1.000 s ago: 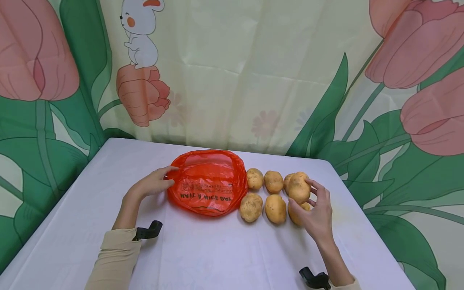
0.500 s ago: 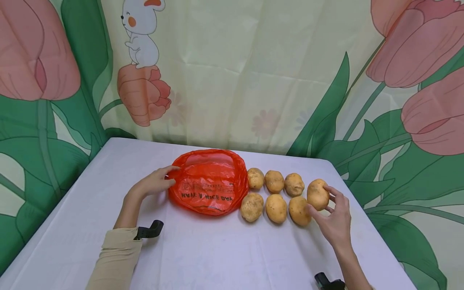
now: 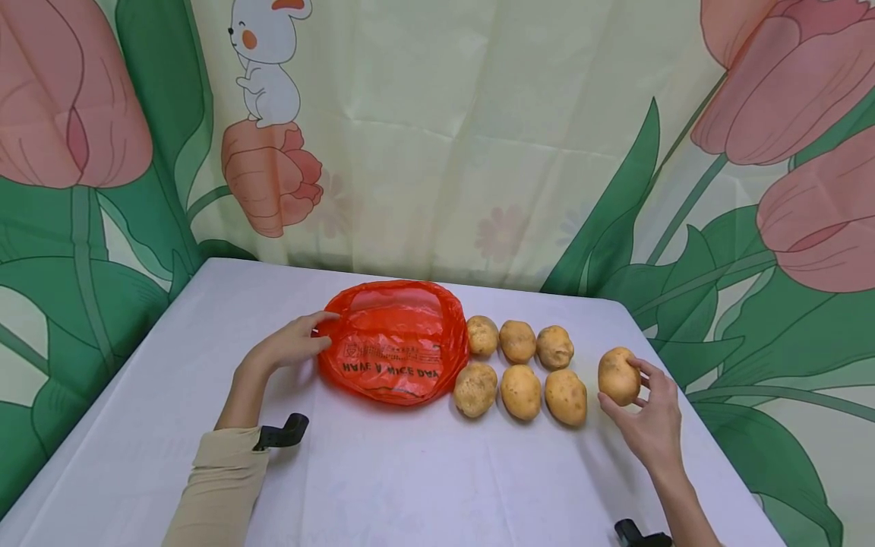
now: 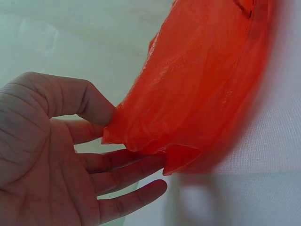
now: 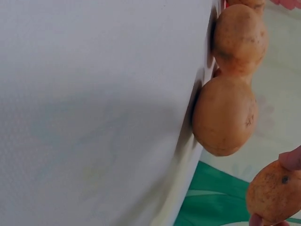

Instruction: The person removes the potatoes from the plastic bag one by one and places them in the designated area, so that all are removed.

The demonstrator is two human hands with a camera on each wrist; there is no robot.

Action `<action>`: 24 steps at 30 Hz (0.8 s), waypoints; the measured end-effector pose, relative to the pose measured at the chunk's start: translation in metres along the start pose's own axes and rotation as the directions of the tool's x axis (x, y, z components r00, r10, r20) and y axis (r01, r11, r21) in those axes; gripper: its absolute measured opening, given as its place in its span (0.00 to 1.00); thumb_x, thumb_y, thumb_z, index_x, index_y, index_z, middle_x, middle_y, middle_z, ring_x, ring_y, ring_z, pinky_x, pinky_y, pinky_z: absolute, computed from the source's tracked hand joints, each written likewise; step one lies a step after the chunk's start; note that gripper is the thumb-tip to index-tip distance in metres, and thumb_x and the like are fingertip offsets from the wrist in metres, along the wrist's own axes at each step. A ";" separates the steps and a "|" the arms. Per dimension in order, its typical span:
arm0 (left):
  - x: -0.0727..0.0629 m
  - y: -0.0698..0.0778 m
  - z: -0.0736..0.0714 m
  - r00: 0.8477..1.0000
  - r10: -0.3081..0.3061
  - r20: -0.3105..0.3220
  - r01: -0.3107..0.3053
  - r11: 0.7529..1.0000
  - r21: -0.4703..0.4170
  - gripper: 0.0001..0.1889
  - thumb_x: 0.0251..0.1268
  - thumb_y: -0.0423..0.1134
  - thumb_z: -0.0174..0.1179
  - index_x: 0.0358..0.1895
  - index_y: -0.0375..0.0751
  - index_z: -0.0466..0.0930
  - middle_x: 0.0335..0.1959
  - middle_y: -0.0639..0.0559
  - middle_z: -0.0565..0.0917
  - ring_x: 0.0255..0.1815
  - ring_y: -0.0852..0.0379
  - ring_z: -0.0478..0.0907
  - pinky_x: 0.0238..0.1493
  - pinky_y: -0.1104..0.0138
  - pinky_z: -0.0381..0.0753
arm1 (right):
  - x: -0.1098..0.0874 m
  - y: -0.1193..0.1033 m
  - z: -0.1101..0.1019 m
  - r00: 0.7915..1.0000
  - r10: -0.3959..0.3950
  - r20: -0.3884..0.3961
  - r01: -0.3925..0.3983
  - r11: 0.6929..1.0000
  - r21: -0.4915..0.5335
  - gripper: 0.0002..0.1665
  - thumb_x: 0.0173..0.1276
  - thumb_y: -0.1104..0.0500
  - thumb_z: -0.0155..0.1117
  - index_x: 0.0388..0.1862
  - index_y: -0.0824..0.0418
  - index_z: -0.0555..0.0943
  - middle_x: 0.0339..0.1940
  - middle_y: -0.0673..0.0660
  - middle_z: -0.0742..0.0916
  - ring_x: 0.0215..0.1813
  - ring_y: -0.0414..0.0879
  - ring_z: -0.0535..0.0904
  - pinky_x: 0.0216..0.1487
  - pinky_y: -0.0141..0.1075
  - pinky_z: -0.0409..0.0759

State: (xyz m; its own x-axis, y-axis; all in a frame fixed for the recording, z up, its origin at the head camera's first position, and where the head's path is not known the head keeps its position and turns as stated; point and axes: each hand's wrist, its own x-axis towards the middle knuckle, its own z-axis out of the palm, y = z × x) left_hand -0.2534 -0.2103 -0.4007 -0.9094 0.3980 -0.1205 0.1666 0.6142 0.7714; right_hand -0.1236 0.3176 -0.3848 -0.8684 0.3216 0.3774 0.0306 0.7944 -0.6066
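A red plastic bag (image 3: pixel 393 342) with black lettering lies spread on the table. My left hand (image 3: pixel 294 342) is at its left side; in the left wrist view the thumb and index finger pinch a corner of the bag (image 4: pixel 188 84). The other fingers reach out along its edge. My right hand (image 3: pixel 649 422) holds a potato (image 3: pixel 620 376) between thumb and fingers, above the right part of the table. In the right wrist view the held potato (image 5: pixel 273 193) shows at the lower right corner. Several potatoes sit in two rows, the nearest being the front right potato (image 3: pixel 566 397).
The table (image 3: pixel 410 479) has a white cloth, with its right edge beyond my right hand. Behind it hangs a printed curtain (image 3: pixel 478 152) with tulips and a rabbit. A black wrist device (image 3: pixel 282 433) sits by my left sleeve.
My right hand has carried the potato rightward, from over the end of the rows to apart from them, uncovering the potatoes behind it. My left hand stays at the bag.
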 end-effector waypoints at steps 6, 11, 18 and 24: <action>-0.001 -0.001 0.000 1.000 -0.012 -0.005 0.012 1.000 0.004 0.30 0.73 0.36 0.48 0.76 0.30 0.61 0.73 0.28 0.66 0.71 0.31 0.65 0.69 0.37 0.68 | 0.003 0.007 0.000 0.999 -0.025 0.028 0.026 0.999 -0.035 0.46 0.55 0.68 0.78 0.72 0.67 0.67 0.67 0.71 0.69 0.64 0.68 0.70 0.44 0.11 0.62; -0.001 0.000 0.000 1.000 -0.014 -0.002 0.014 1.000 -0.007 0.30 0.73 0.36 0.49 0.76 0.30 0.61 0.74 0.28 0.65 0.71 0.31 0.64 0.69 0.36 0.67 | 0.005 0.012 0.000 0.997 -0.056 0.061 0.061 0.995 -0.080 0.46 0.54 0.69 0.78 0.71 0.69 0.67 0.65 0.73 0.70 0.63 0.69 0.70 0.49 0.27 0.77; 0.002 -0.001 0.001 1.000 -0.023 0.002 0.023 1.000 -0.002 0.31 0.73 0.37 0.49 0.77 0.31 0.61 0.75 0.29 0.64 0.72 0.31 0.64 0.69 0.37 0.68 | 0.007 0.020 -0.001 0.988 -0.076 0.133 0.093 0.988 -0.123 0.45 0.54 0.70 0.76 0.70 0.71 0.66 0.65 0.76 0.69 0.60 0.71 0.68 0.51 0.64 0.80; 0.003 -0.001 0.001 1.000 -0.015 0.003 0.015 1.000 0.002 0.31 0.72 0.37 0.49 0.76 0.30 0.61 0.74 0.28 0.65 0.72 0.31 0.64 0.69 0.37 0.68 | 0.009 0.025 -0.002 0.976 -0.074 0.205 0.112 0.978 -0.178 0.44 0.54 0.69 0.76 0.69 0.71 0.67 0.62 0.77 0.69 0.59 0.71 0.68 0.48 0.60 0.78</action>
State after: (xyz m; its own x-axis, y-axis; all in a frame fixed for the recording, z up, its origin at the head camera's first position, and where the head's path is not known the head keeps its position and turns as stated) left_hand -0.2556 -0.2096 -0.4021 -0.9105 0.3912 -0.1341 0.1537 0.6212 0.7684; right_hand -0.1300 0.3415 -0.3952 -0.9513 0.1492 0.2699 0.0209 0.9045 -0.4260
